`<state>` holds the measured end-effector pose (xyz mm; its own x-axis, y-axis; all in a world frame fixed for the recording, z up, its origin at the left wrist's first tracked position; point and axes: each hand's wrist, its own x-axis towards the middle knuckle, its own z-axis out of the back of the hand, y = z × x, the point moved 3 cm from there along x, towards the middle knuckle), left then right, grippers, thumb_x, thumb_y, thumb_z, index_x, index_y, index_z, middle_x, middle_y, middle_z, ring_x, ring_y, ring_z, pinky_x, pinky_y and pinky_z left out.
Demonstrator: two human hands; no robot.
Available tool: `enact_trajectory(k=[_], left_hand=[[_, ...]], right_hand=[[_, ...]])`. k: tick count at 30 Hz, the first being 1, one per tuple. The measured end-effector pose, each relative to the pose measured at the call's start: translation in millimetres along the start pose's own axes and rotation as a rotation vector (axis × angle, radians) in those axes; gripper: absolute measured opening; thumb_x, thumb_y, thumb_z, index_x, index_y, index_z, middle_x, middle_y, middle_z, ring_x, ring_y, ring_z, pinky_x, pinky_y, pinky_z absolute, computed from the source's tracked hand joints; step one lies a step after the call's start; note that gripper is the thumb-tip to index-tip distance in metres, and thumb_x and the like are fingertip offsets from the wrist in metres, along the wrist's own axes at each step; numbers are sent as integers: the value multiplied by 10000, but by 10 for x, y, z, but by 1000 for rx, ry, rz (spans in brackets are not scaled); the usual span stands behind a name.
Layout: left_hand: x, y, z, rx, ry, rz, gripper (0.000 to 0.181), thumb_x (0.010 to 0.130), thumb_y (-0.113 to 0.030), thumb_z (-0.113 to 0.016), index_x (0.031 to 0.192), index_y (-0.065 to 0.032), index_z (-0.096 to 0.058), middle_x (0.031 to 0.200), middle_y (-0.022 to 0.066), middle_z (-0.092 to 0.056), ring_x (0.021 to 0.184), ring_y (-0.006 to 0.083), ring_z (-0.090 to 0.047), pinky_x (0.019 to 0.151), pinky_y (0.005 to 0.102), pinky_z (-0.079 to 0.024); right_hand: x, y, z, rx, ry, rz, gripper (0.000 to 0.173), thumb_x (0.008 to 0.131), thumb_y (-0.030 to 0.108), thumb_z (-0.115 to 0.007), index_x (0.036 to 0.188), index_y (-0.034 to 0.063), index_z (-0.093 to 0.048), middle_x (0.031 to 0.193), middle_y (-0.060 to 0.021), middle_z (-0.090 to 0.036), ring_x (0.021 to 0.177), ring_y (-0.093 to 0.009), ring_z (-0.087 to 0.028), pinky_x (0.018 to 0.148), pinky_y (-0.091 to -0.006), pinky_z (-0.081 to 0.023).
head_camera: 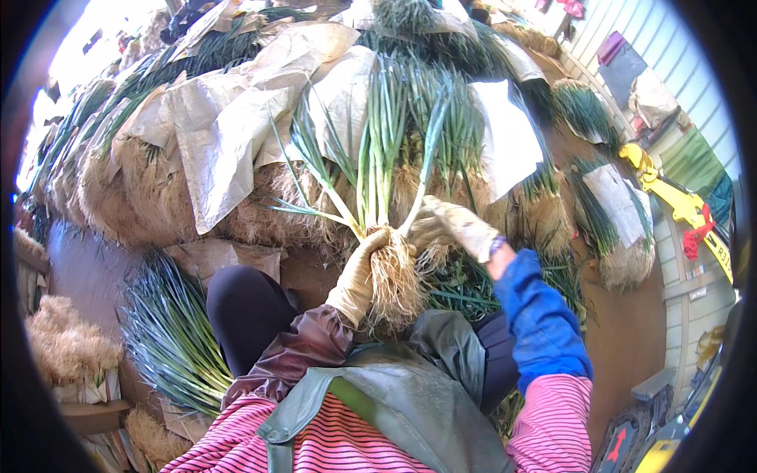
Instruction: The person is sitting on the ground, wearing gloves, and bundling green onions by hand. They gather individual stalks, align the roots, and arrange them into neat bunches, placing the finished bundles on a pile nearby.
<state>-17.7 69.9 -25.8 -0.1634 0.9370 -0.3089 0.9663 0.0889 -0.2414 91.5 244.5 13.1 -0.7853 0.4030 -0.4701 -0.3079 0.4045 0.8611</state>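
Observation:
My left hand (355,275), in a cream work glove, is closed around the lower stalks of a small bunch of green onions (374,159). Their leaves fan out away from me, and the tangled pale roots (396,278) hang towards my lap. My right hand (464,227), also gloved, is at the right side of the bunch, beside an outer stalk that splays right. Its fingers are partly hidden by the stalk and roots, so their grip cannot be made out. Loose green leaves (464,287) lie below my right forearm.
Large rooted onion bundles (148,189) stand ahead, partly under white sheets (227,136). Another bunch (171,331) lies by my left knee. Root-ended bundles (71,343) are at far left. A yellow machine arm (674,195) and a track (621,437) stand at right.

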Motion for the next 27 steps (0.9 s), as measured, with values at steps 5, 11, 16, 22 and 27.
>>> enact_trajectory(k=[5, 11, 16, 22, 27], left_hand=[[-195, 75, 72, 195, 92, 196, 333, 889, -191, -608, 1141, 18, -549, 1000, 252, -670, 867, 334, -686, 795, 419, -575], [-535, 100, 20, 352, -9, 85, 308, 877, -123, -647, 1151, -23, -549, 968, 121, -652, 844, 234, -677, 796, 368, -575], [-540, 157, 238, 186, -102, 13, 375, 943, -298, -623, 1179, -13, -563, 1011, 118, -666, 846, 216, -671, 789, 340, -572], [-653, -65, 474, 81, -107, -205, 340, 968, -372, -582, 1131, -74, -608, 966, 63, -660, 817, 167, -639, 710, 300, -540], [-1017, 191, 85, 118, 27, -139, 254, 889, -206, -676, 1097, -73, -621, 937, 1, -619, 877, 124, -566, 773, 267, -475]], right_hand=[[492, -207, -648, 494, 335, -1, 489, 922, 416, -634, 1214, 29, -572, 1133, -202, -658, 1007, -300, -655, 889, -419, -542], [615, -458, -876, 434, 480, -92, 605, 908, 380, -653, 1294, -60, -501, 1182, -210, -638, 1032, -297, -656, 921, -410, -533], [556, -437, -935, 397, 382, -78, 423, 920, 218, -581, 1247, -47, -552, 1049, -144, -681, 911, -242, -682, 824, -358, -572], [391, -534, -1172, -118, 420, 93, 450, 935, 279, -535, 1251, -38, -579, 1164, -124, -652, 1045, -222, -634, 889, -331, -527], [-251, -533, -1576, 257, 445, -166, 599, 970, 336, -512, 1432, -20, -377, 1326, -200, -553, 1191, -274, -554, 1043, -404, -434]])
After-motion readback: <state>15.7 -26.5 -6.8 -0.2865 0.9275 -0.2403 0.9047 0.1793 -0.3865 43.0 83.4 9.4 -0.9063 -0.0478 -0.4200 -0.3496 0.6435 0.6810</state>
